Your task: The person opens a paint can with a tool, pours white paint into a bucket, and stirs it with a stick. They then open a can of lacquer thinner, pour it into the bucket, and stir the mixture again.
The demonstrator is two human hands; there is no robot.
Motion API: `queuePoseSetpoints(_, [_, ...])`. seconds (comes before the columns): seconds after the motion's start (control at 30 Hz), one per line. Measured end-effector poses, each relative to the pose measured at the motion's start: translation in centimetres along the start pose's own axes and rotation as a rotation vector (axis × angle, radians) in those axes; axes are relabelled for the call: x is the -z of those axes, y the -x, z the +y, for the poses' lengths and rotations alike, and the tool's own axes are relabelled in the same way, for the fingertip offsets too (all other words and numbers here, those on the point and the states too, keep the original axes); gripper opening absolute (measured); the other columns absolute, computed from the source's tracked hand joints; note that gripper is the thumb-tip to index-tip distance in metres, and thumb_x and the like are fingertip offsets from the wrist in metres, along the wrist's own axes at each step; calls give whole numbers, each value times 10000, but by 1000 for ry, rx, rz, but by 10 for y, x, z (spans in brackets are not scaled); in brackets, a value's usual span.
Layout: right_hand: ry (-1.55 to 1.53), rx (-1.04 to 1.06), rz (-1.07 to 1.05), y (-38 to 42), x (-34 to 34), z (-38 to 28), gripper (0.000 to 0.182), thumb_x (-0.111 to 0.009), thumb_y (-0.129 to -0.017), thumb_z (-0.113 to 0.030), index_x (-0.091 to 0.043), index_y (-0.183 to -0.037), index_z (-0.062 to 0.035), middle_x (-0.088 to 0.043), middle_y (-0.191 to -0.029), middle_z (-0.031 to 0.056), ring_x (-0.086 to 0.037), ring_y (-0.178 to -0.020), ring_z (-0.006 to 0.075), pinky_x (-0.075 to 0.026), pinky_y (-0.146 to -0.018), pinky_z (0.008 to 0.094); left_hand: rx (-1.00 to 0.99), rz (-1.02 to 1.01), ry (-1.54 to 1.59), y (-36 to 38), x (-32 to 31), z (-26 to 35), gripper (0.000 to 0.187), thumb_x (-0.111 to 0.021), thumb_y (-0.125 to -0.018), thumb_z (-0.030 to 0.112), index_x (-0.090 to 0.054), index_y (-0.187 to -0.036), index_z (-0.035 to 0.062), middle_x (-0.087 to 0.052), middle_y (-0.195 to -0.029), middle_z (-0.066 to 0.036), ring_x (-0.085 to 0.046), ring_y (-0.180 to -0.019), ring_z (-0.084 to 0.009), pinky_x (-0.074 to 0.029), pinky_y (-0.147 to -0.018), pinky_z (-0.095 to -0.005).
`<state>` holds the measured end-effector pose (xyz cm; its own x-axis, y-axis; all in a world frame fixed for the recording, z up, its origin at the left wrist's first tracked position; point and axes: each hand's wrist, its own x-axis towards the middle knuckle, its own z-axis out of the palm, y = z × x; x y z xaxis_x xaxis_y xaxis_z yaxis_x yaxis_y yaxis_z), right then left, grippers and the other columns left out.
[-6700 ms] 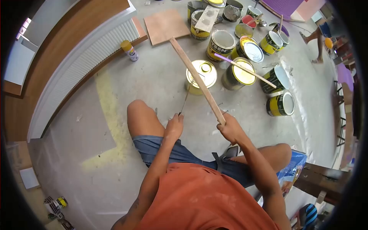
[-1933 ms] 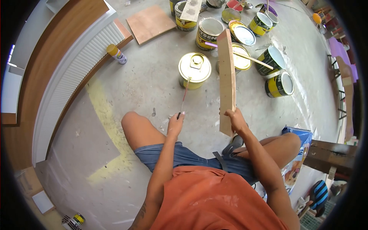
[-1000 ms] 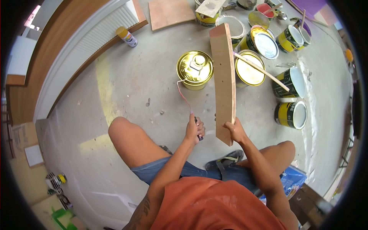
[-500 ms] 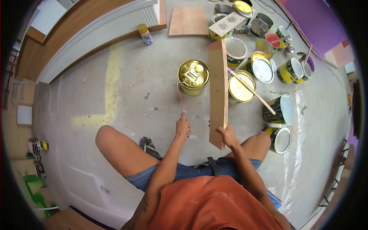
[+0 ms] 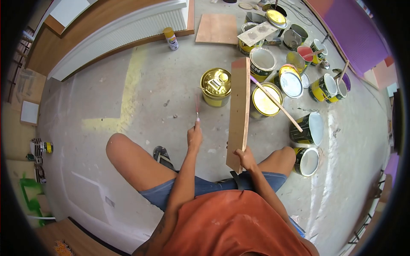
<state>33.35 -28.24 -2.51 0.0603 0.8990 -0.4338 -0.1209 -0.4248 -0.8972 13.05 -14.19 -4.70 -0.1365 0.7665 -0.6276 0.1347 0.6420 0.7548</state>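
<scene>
My left hand is closed round the handle of what looks like a small paint roller frame, its thin reddish rod pointing away from me. The rod's far end is blurred, close to the left side of a gold-lidded paint can on the floor. A long wooden board stands out in front of me, gripped near its lower end by my right hand. Its far end partly covers the cans behind. Right of the board, a paint stick rests across another gold-lidded can.
Several open paint cans crowd the floor on the right and at the back. A spray can stands by the white radiator. A flat wooden panel lies at the back. Yellow paint marks the floor on the left.
The board has come down closer to my body in my right hand. My left hand has shifted left with the roller frame. My view has tilted slightly.
</scene>
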Motion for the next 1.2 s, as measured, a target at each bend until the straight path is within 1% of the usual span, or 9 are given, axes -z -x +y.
queuePoseSetpoints(0.13, [-52,-25,-38,1,5,7,450,-555,-794,-182,-631,-1163,64,-678,-1060,162,-642,-991,273,-489,-916,366,59,-67,142,12,1,11,674,-463,-968,617,-571,-689,13,-499,-559,-54,-469,-461,-180,-382,-457,-365])
queuePoseSetpoints(0.2, [-25,-7,-26,0,7,9,445,-555,-796,-181,-631,-1157,69,-679,-1048,161,-643,-982,270,-490,-908,363,-183,97,-344,9,-3,5,736,-440,-958,641,-639,-789,-47,-603,-642,-151,-593,-620,-293,-472,-631,-438])
queuePoseSetpoints(0.23, [1,4,-10,-1,9,13,441,-555,-799,-180,-630,-1152,73,-680,-1035,161,-643,-972,266,-491,-899,361,-183,102,-343,9,-5,-3,736,-440,-958,641,-639,-789,-47,-603,-642,-151,-593,-620,-293,-472,-631,-438])
queuePoseSetpoints(0.3, [43,5,1,-4,12,14,433,-558,-798,-175,-631,-1146,74,-682,-1022,158,-643,-966,265,-492,-893,363,-160,116,-475,18,-8,-9,716,-421,-961,636,-698,-976,-24,-703,-889,-241,-654,-842,-432,-498,-771,-480])
queuePoseSetpoints(0.4, [51,29,55,1,10,5,419,-565,-796,-166,-632,-1132,74,-685,-992,153,-642,-952,263,-494,-881,364,-106,157,-509,34,-18,-7,695,-398,-971,623,-714,-1031,7,-693,-1006,-257,-639,-978,-462,-498,-828,-483])
queuePoseSetpoints(0.67, [85,95,110,3,6,-14,465,-551,-812,-167,-600,-1215,60,-666,-1103,157,-620,-1018,247,-476,-921,366,-101,146,-551,24,-7,4,673,-392,-978,613,-723,-1027,29,-694,-1025,-244,-640,-992,-451,-496,-840,-484])
queuePoseSetpoints(0.83, [190,285,97,12,-10,-45,455,-582,-825,-126,-564,-1254,25,-648,-1063,177,-618,-1015,311,-473,-919,390,-100,106,-577,28,-5,4,675,-386,-979,618,-723,-1017,34,-696,-1017,-237,-635,-987,-456,-495,-836,-489])
queuePoseSetpoints(1.03, [622,127,18,11,-15,-106,549,-597,-820,-137,-512,-1349,-17,-621,-1026,282,-583,-1011,455,-459,-932,450,-137,131,-563,29,-5,6,703,-384,-986,615,-697,-961,-13,-666,-965,-287,-619,-946,-482,-478,-820,-487])
queuePoseSetpoints(1.2, [748,-8,-88,0,-9,-111,587,-594,-822,-152,-487,-1385,-25,-617,-1043,300,-570,-1030,480,-454,-919,474,-80,103,-621,29,-3,11,667,-351,-1000,603,-725,-995,50,-696,-1005,-236,-641,-967,-453,-503,-820,-502])
